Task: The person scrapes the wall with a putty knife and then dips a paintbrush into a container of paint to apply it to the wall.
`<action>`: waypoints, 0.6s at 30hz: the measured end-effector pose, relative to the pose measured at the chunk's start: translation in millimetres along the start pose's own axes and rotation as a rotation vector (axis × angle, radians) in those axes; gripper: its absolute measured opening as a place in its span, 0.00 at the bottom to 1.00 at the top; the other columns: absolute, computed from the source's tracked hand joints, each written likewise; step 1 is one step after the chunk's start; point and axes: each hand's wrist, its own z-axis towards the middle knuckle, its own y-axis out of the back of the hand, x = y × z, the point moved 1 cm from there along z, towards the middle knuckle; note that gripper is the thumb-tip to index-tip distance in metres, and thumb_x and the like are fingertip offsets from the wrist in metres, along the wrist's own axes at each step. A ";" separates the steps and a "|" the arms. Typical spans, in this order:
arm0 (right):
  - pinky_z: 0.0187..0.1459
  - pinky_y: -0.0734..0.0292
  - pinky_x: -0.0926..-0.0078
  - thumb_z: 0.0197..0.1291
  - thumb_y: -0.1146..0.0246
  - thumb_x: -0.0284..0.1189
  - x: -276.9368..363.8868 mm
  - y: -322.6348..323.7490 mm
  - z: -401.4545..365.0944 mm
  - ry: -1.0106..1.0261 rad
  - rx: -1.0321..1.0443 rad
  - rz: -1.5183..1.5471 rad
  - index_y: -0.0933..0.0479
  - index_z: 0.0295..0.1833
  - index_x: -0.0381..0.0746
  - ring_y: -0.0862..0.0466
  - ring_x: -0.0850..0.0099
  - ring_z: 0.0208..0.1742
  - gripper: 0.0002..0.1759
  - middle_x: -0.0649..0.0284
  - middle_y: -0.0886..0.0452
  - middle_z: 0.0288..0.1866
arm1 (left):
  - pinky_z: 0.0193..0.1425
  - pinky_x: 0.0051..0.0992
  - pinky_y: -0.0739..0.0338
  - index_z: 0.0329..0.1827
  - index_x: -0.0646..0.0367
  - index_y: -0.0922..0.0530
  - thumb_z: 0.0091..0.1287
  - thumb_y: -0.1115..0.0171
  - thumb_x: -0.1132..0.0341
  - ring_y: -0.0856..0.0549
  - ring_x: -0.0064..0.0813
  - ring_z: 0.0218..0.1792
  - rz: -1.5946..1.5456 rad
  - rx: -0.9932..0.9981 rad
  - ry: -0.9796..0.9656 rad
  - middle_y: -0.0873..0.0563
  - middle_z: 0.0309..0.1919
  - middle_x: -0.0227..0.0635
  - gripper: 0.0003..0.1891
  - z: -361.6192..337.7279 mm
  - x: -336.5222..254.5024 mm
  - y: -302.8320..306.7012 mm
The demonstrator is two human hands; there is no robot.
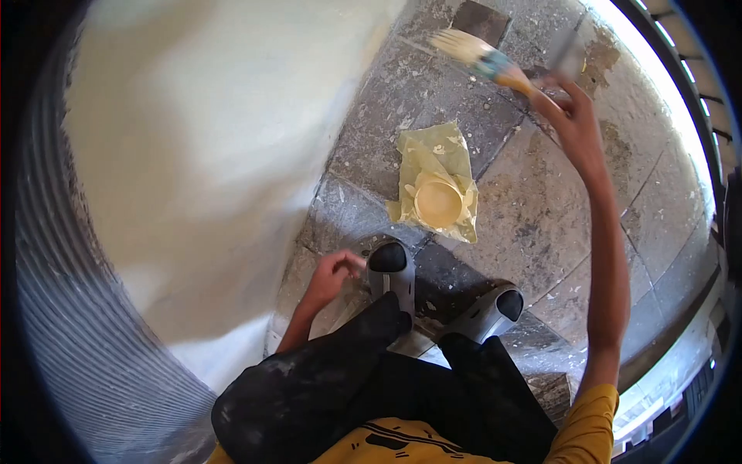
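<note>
My right hand (570,116) is closed round the wooden handle of a wide paintbrush (481,58), stretched out over the floor at upper right. The brush has pale bristles and a blue-green band, and its bristles point left toward the wall, smeared by motion. A blurred grey flat thing (568,50) shows just beyond this hand. Low at the wall, my left hand (328,277) is beside my left shoe, its fingers loosely bent and apart, with nothing in them. Between the hands, a round tub (438,203) of cream-coloured paint sits on a crumpled yellowish plastic sheet (434,151).
A cream-coated wall (201,155) rises at the left, with a ribbed grey surface (100,309) along its far-left side. Paint-spattered stone tiles (533,201) cover the floor. My grey shoes (495,309) stand below the tub. A railing (707,93) runs along the right.
</note>
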 end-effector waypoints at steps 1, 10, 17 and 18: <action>0.22 0.42 0.76 0.67 0.34 0.41 -2.9 12.9 -15.4 0.008 -0.066 0.041 0.22 0.56 0.40 0.30 0.82 0.20 0.19 0.69 0.21 0.23 | 0.43 0.20 0.25 0.45 0.63 0.16 0.64 0.53 0.82 0.17 0.19 0.37 -0.025 -0.010 -0.058 0.13 0.39 0.32 0.15 13.7 -13.6 0.5; 0.16 0.51 0.87 0.77 0.47 0.44 83.5 118.5 -176.9 -0.737 -0.133 0.820 0.31 0.61 0.51 0.47 0.87 0.14 0.14 0.79 0.43 0.21 | 0.46 0.28 0.22 0.44 0.62 0.16 0.71 0.37 0.63 0.14 0.28 0.38 0.103 -0.086 -0.678 0.12 0.35 0.36 0.10 175.2 -183.6 -86.1; 0.12 0.51 0.89 0.79 0.51 0.45 132.6 154.2 -213.1 -0.563 -0.218 0.949 0.30 0.61 0.47 0.46 0.89 0.12 0.16 0.76 0.38 0.20 | 0.60 0.41 0.24 0.50 0.56 0.17 0.63 0.33 0.65 0.19 0.46 0.53 0.607 -0.463 -0.985 0.18 0.48 0.43 0.13 291.4 -295.1 -134.2; 0.12 0.51 0.89 0.78 0.50 0.44 136.5 155.3 -202.4 -0.532 -0.198 0.941 0.31 0.60 0.47 0.46 0.88 0.11 0.16 0.75 0.37 0.20 | 0.60 0.41 0.24 0.54 0.55 0.19 0.63 0.32 0.65 0.20 0.46 0.56 0.708 -0.478 -1.022 0.20 0.53 0.44 0.17 304.5 -307.7 -138.3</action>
